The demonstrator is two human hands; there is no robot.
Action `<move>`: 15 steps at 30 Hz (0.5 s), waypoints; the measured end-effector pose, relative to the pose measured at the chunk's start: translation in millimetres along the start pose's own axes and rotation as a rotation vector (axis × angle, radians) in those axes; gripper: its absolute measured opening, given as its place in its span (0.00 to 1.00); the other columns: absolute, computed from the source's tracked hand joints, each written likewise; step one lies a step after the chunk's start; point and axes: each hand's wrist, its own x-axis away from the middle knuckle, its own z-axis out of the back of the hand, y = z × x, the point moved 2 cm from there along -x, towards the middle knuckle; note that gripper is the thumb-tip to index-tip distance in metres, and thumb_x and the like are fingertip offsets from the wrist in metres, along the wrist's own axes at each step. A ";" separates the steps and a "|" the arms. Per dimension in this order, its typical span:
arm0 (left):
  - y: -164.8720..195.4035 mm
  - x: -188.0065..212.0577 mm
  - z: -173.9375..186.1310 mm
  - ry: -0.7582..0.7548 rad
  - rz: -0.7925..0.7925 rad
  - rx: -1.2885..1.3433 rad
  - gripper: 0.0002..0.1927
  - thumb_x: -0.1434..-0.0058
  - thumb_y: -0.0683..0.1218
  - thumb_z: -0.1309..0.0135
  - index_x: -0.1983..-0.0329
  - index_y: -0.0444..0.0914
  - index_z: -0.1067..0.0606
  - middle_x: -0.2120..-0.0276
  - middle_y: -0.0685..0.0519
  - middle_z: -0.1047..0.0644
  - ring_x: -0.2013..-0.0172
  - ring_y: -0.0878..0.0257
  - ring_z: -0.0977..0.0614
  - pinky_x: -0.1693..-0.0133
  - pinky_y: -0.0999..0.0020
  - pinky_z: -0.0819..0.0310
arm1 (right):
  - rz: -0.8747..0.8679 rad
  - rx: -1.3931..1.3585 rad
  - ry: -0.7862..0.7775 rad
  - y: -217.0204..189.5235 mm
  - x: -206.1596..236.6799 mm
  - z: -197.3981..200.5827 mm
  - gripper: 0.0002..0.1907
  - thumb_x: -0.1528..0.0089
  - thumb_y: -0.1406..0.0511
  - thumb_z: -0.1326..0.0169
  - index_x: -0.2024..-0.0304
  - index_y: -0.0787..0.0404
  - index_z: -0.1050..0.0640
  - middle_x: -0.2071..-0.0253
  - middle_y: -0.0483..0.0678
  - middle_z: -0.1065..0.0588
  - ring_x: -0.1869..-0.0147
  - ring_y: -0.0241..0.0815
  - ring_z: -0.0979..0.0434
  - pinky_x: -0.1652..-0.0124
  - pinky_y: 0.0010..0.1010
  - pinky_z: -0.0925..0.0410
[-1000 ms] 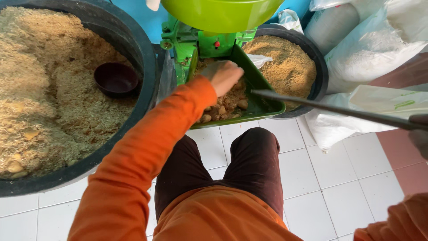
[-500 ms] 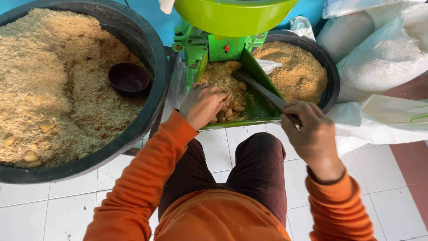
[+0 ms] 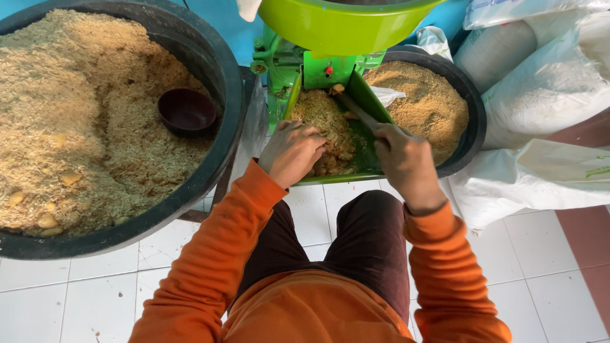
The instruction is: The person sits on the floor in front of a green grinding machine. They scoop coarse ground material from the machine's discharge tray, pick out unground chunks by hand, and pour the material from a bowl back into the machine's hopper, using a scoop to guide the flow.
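Left hand [image 3: 293, 151] fingers curled into the crumbly meal [image 3: 327, 124], right hand [image 3: 406, 162] fingers gripping a stick [image 3: 357, 112]

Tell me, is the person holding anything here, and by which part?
The right hand grips a thin dark rod by its near end, its far end toward the green machine. The left hand rests on crumbly mash in the green tray; any grip is hidden.

White square floor tiles [image 3: 82, 298] with grey grout, a reddish tile strip [image 3: 584, 254] at right, blue wall [image 3: 222, 25] behind, soft daylight.
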 end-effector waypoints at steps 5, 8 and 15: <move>0.3 -0.1 -1.0 -0.023 -0.016 -0.038 0.11 0.37 0.47 0.42 0.55 0.38 0.18 0.57 0.52 0.18 0.55 0.53 0.22 0.45 0.53 0.35 | 0.051 0.155 0.079 -40.1 15.1 80.1 0.07 0.35 0.72 0.36 0.56 0.67 0.20 0.60 0.54 0.19 0.61 0.43 0.17 0.62 0.30 0.26; 1.2 0.0 0.4 -0.002 -0.029 -0.006 0.11 0.37 0.47 0.42 0.55 0.38 0.18 0.57 0.53 0.18 0.55 0.52 0.23 0.46 0.52 0.35 | -0.057 0.141 -0.015 -58.8 24.7 136.0 0.08 0.36 0.74 0.38 0.54 0.68 0.20 0.59 0.55 0.20 0.61 0.39 0.18 0.63 0.29 0.26; 5.7 0.6 5.0 0.060 -0.024 -0.054 0.09 0.38 0.48 0.42 0.65 0.38 0.17 0.61 0.53 0.19 0.55 0.52 0.24 0.45 0.51 0.35 | -0.048 0.171 -0.122 -75.3 14.6 128.7 0.10 0.38 0.71 0.37 0.55 0.68 0.19 0.60 0.54 0.19 0.66 0.40 0.19 0.68 0.30 0.28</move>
